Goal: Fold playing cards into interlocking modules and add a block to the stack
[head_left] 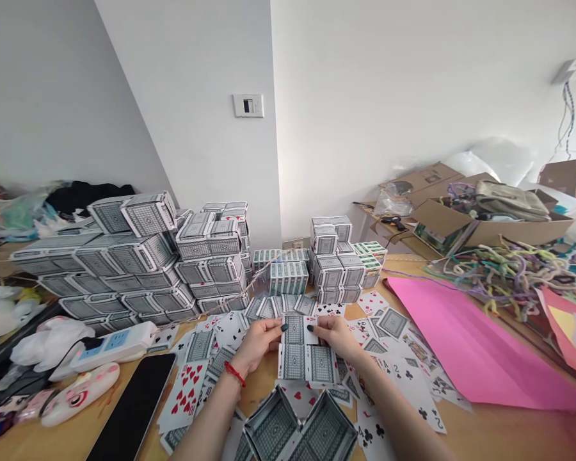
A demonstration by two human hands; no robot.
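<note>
My left hand (260,342), with a red string bracelet at its wrist, pinches the left edge of a playing card (294,331) that shows its patterned grey-green back. From the other side, my right hand (335,334) pinches a face-up playing card (312,322) with red marks, overlapping the first. Just below, two more card backs (321,362) lie side by side against them; whether they are joined is unclear. Nearer to me stand two open boxes folded from playing cards (326,426), set at an angle to each other. Loose cards (187,390) spread around both hands.
Stacked card blocks (144,256) rise at the left, with a smaller stack (336,269) behind my right hand. A phone (132,410) and a white power strip (115,346) lie left. To the right are pink paper (465,346), tangled pipe cleaners (494,272) and a cardboard box (509,227).
</note>
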